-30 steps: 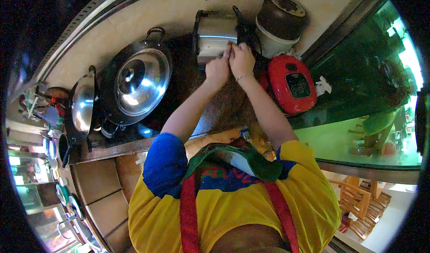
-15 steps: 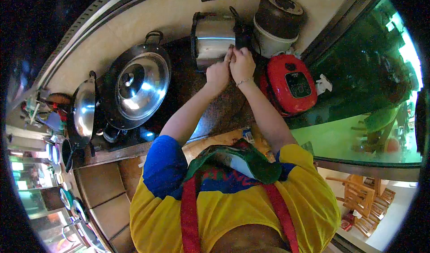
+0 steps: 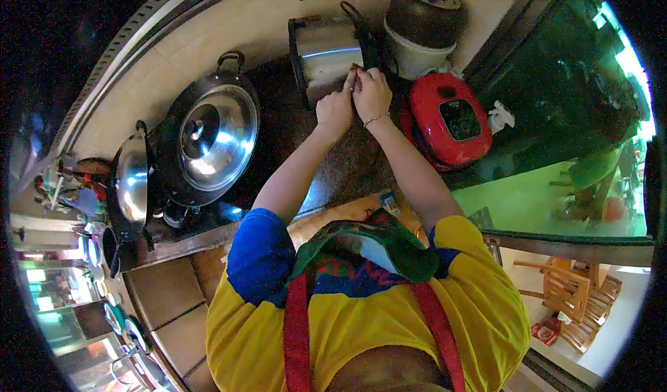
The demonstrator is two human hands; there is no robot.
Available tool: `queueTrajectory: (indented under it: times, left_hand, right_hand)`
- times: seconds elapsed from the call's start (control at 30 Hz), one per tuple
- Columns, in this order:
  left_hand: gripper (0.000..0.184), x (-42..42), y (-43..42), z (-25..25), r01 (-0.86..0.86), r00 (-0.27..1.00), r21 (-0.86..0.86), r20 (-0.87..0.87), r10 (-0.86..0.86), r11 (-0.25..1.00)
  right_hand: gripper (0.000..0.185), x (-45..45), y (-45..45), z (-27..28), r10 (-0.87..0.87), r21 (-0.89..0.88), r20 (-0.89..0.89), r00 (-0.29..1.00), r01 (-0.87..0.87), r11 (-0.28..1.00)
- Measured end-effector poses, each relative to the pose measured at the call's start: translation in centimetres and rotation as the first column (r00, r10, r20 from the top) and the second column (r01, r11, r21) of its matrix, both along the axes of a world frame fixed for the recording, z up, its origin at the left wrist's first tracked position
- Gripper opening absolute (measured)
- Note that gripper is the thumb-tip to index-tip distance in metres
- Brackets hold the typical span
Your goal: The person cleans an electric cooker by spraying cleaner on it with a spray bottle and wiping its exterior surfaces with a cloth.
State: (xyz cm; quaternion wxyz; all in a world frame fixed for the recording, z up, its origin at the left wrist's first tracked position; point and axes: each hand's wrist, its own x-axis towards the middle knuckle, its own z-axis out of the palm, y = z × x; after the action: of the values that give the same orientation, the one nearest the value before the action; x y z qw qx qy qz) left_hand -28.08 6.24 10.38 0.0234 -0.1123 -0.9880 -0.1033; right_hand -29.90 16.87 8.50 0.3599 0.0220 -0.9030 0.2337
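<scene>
My left hand (image 3: 335,109) and my right hand (image 3: 372,95) meet at the front right edge of a silver boxy appliance (image 3: 331,57) with black ends. The left index finger stretches forward against the right fingertips, while its other fingers curl in. My right hand is closed in a pinch and wears a bracelet at the wrist. A tiny brownish bit (image 3: 355,68) shows at the fingertips; its kind is too small to make out. Whether the fingertips touch the appliance is unclear.
A lidded wok (image 3: 208,138) stands on the stove at left, with another pan (image 3: 130,180) beyond it. To the right are a red rice cooker (image 3: 453,120) and a brown-topped white pot (image 3: 424,34). Green glass (image 3: 542,184) borders the counter (image 3: 333,163).
The view has shifted slightly, so the appliances sit a little further left. Both hands remain together at the appliance's edge, fingertips still meeting.
</scene>
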Motion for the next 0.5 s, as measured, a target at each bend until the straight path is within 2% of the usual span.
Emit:
queueTrajectory:
  times: [0.07,0.13,0.17,0.2,0.23,0.27,0.3,0.37,0.43,0.5]
  left_hand:
    - [0.072,0.5,-0.5,-0.4,0.019,1.000,-0.021,0.018,-0.019,1.000]
    - [0.069,-0.2,-1.0,-1.0,0.061,0.989,-0.051,-0.135,-0.067,0.997]
    - [0.069,-1.2,-1.2,-1.5,0.060,0.989,-0.052,-0.135,-0.066,0.997]
    - [0.064,-2.9,-1.5,-2.3,0.081,0.953,0.052,-0.298,-0.062,0.995]
    - [0.056,-3.3,-1.4,-1.2,0.064,0.936,0.000,-0.347,-0.059,0.998]
    - [0.049,-3.7,-1.3,-0.1,0.040,0.916,-0.050,-0.396,-0.057,0.998]
    - [0.049,-4.2,-1.1,1.0,0.039,0.917,-0.050,-0.395,-0.056,0.998]
    - [0.035,-6.1,-0.7,2.2,0.066,0.952,-0.084,-0.295,-0.088,0.994]
    - [0.031,-6.6,0.0,2.0,0.045,0.955,-0.054,-0.292,-0.059,0.998]
    - [0.034,-6.2,0.4,1.2,0.017,0.892,-0.113,-0.447,-0.066,0.993]
  right_hand:
    - [0.023,0.6,-0.1,-0.5,0.010,-0.042,-0.002,1.000,-0.010,0.999]
    - [0.022,-0.2,0.2,-0.1,0.049,-0.060,-0.095,0.994,-0.055,0.997]
    - [0.022,-0.9,0.3,0.1,0.050,-0.061,-0.096,0.994,-0.056,0.997]
    - [0.020,-1.7,0.3,1.1,0.036,-0.041,-0.077,0.996,-0.039,0.998]
    - [0.019,-2.5,0.4,1.9,0.021,-0.023,-0.056,0.998,-0.022,0.999]
    - [0.028,-3.4,0.6,2.7,0.031,-0.020,0.064,0.998,-0.029,0.999]
    - [0.028,-4.2,0.6,3.2,0.032,-0.020,0.065,0.997,-0.031,0.999]
    - [0.018,-5.3,0.4,4.0,0.016,-0.064,-0.083,0.996,-0.022,0.998]
    - [0.020,-5.8,0.4,3.0,0.008,-0.072,-0.053,0.999,-0.012,0.997]
    - [0.022,-5.6,0.5,0.9,-0.024,-0.147,-0.115,0.993,0.007,0.989]
